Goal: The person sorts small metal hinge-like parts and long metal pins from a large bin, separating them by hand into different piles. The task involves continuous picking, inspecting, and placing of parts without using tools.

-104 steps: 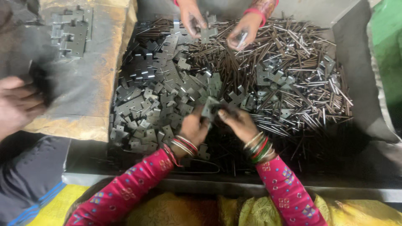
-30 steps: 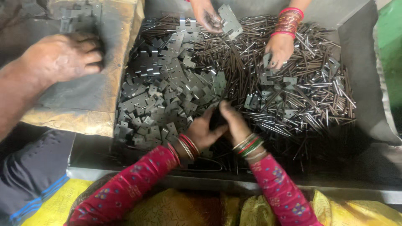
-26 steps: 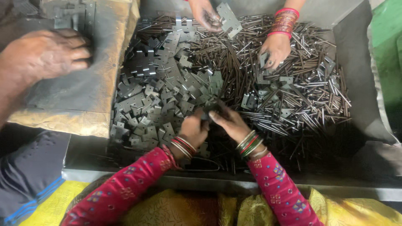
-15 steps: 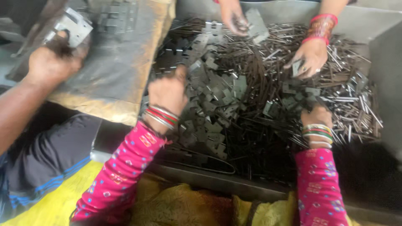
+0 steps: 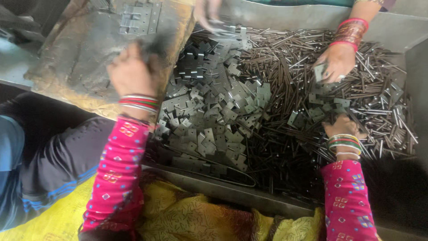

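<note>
Left hand [image 5: 132,75] is reaching out past the left rim of the metal tray [image 5: 285,31], over the worn board [image 5: 84,62] next to it. Fingertips are blurred around something dark (can't tell if they're gripping or open). A finished hinge [image 5: 137,18] is lying on the board, further from the wearer than the hand.

Right hand [image 5: 342,126] is resting in the tray's right half, fingers curling down into the pile of pins [image 5: 285,49] and loose plates; whether anything is actually pinched, can't tell.

Hinge plates [image 5: 209,111] are heaping in the tray's left half, between the two hands.

Co-worker's hand [image 5: 336,62] is working the tray's far side, fingers closing on a small grey plate [image 5: 320,71].
</note>
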